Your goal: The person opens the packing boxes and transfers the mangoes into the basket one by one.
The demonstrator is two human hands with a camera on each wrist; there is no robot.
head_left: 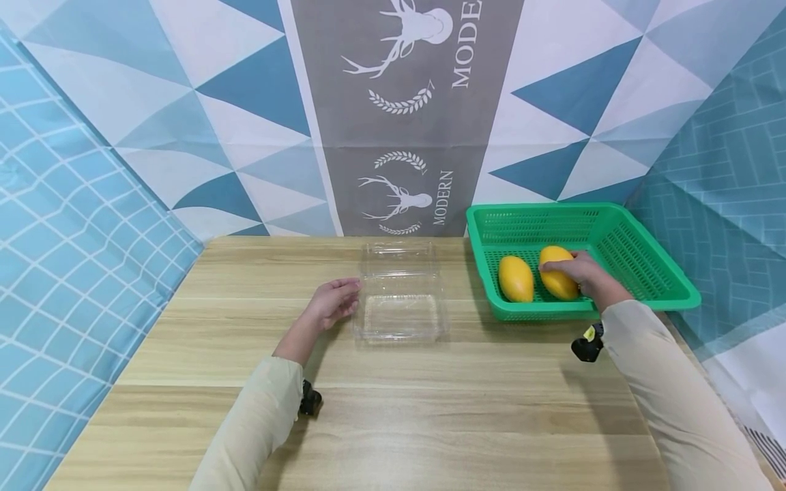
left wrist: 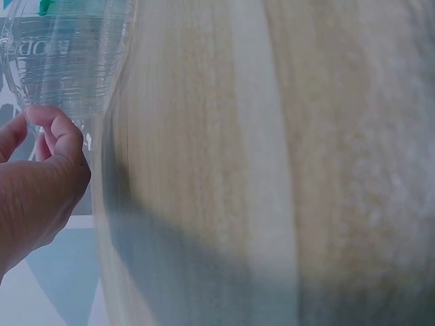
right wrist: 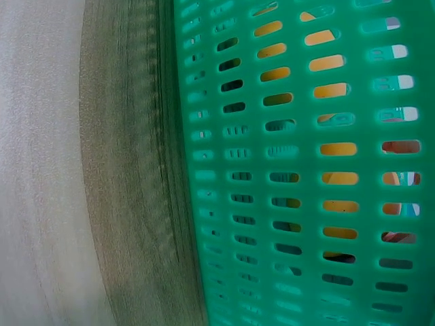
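An open clear plastic clamshell box (head_left: 402, 310) lies on the wooden table with its lid folded back. At its left edge, my left hand (head_left: 334, 301) pinches the rim; in the left wrist view the thumb and forefinger of that hand (left wrist: 44, 183) meet at the clear plastic box (left wrist: 68, 64). Inside a green basket (head_left: 666, 296), my right hand (head_left: 583, 271) grips a yellow mango (head_left: 555, 281). A second yellow mango (head_left: 516, 278) lies to its left in the basket. The right wrist view shows mostly the slotted green basket wall (right wrist: 306, 163), which hides most of that hand.
The wooden table (head_left: 430, 409) carries the box and the basket. Behind it stands a patterned wall covering (head_left: 245, 102), and a blue tiled-pattern sheet (head_left: 61, 239) hangs on the left. Black wrist cameras (head_left: 310, 399) sit under both sleeves.
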